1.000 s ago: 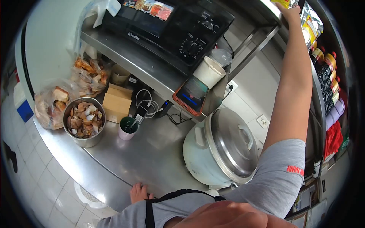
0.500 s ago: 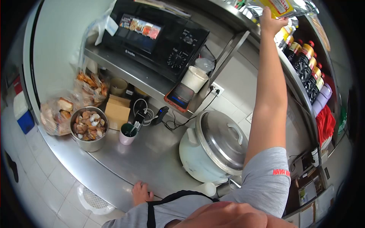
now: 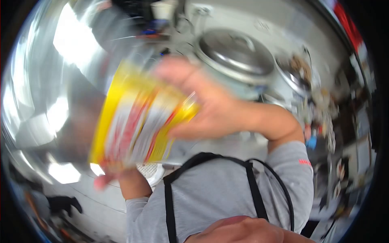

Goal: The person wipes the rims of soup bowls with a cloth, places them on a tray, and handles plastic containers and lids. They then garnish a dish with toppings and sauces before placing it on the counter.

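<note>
A large silver foil bag (image 3: 77,105) with a yellow, white and red label fills the left of the view, smeared by motion. My right hand (image 3: 202,99) is closed on its right edge, thumb below and fingers above. At the bag's lower edge is my left hand (image 3: 117,176), blurred and partly hidden behind it. One digit of that hand sticks out below the bag; its grip cannot be made out.
Behind my right hand stands a big pot with a metal lid (image 3: 237,50). A white pitted stool (image 3: 150,172) shows below the counter. A dark-clothed leg (image 3: 65,204) of another person appears at lower left. Blurred kitchen items (image 3: 324,109) lie at the right.
My right hand has brought the foil bag down from the upper shelf to in front of me. My left hand has left the counter edge and risen to the bag. The view has turned.
</note>
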A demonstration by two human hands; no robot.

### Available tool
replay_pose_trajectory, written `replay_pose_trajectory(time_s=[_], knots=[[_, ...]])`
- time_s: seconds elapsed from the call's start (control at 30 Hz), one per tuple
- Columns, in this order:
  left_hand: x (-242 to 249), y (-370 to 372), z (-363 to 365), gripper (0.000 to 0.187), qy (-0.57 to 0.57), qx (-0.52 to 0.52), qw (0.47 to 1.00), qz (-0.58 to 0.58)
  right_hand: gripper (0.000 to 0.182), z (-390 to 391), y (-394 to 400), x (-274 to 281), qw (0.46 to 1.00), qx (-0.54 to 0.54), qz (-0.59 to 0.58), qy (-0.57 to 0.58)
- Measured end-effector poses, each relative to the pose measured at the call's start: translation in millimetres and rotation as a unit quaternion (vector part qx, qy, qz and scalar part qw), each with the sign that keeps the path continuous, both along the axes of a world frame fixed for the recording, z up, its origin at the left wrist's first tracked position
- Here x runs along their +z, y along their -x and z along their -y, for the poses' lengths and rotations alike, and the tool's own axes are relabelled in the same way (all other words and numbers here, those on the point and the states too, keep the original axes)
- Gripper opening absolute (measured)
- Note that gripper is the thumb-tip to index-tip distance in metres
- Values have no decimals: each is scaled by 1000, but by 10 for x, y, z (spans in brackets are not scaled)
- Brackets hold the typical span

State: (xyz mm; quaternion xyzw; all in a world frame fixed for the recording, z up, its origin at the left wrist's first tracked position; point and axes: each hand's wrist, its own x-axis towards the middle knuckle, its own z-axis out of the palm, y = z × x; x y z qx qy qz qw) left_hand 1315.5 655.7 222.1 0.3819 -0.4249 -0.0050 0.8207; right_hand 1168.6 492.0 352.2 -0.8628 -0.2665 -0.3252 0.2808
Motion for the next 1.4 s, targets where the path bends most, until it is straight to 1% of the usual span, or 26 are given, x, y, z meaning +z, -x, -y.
replay_pose_trajectory(time_s=[0.03, 0.07, 0.1, 0.17, 0.23, 0.27, 0.3, 0.33, 0.37, 0.4, 0.43, 0.47, 0.5, 0.53, 0.57, 0.67, 0.7, 0.77, 0.83, 0.93, 1.03, 1.13, 1.2, 1.27, 1.37, 1.4], knots=[[-77, 139, -125, 65, -5, 31, 999, -40, 75, -106, 95, -336, 991, 5, -129, -30], [-226, 311, -199, 61, -16, 60, 994, -86, 76, -187, 204, -609, 965, 10, -256, -63], [-381, 457, -299, 58, -33, 84, 987, -129, 78, -219, 248, -978, 949, 33, -289, -119], [-574, 658, -369, 52, -56, 113, 974, -188, 81, -237, 312, -1517, 947, 30, -268, -177], [-555, 785, -315, 46, -60, 119, 965, -224, 81, -290, 429, -1684, 905, 65, -305, -288], [-519, 835, -291, 39, -51, 113, 962, -242, 81, -289, 460, -1761, 882, 86, -318, -337], [-454, 860, -242, 33, -39, 106, 960, -258, 74, -268, 457, -1928, 836, 149, -310, -427], [-404, 879, -191, 30, -28, 98, 957, -273, 70, -243, 526, -2047, 767, 146, -324, -534], [-398, 864, -176, 30, -8, 74, 976, -206, 66, -222, 600, -2158, 686, 144, -329, -633], [-403, 857, -147, 30, 13, 46, 989, -139, 63, -203, 671, -2287, 593, 141, -326, -722], [-350, 937, -37, 31, 35, 118, 984, -132, 58, -210, 726, -2451, 460, 218, -346, -788], [-376, 958, 13, 31, -45, 248, 967, -35, 58, -264, 726, -2628, 452, 269, -352, -774], [-411, 980, 70, 31, -117, 369, 920, 65, 58, -310, 697, -2787, 445, 319, -359, -756], [-409, 1056, 190, 32, -137, 437, 877, 147, 58, -297, 734, -2861, 441, 365, -363, -735], [-405, 1134, 313, 33, -147, 508, 819, 221, 52, -233, 866, -2631, 537, 237, -404, -702], [-528, 1434, 620, 34, -174, 372, 897, 162, 47, -119, 1223, -2556, 525, 160, -346, -761], [-586, 1507, 676, 35, -143, 211, 966, 50, 45, -101, 1353, -2495, 517, 129, -325, -781], [-731, 1551, 867, 36, -108, 148, 982, 35, 40, -93, 1620, -2357, 494, 69, -289, -817], [-827, 1638, 1011, 38, -94, 71, 993, 8, 39, -22, 1711, -2543, 485, 17, -259, -835], [-935, 1724, 1130, 37, -98, -34, 991, -84, 35, 69, 1818, -2791, 466, -57, -198, -861], [-954, 1866, 1213, 33, -126, 41, 988, -80, 34, 192, 1956, -2899, 466, -92, -185, -860], [-871, 2045, 1256, 31, -144, 43, 981, -126, 35, 271, 2037, -2917, 461, -127, -218, -851], [-897, 1994, 1257, 40, -186, 71, 978, -63, 36, 294, 2019, -2981, 456, -159, -236, -843], [-823, 2069, 1290, 39, -138, 64, 971, -183, 36, 354, 1975, -3047, 459, -191, -246, -832], [-888, 1997, 1277, 37, -149, 93, 968, -178, 38, 421, 2027, -3003, 540, -228, -271, -764], [-898, 1976, 1282, 37, -152, 102, 967, -176, 38, 435, 2028, -2978, 553, -227, -288, -748]])
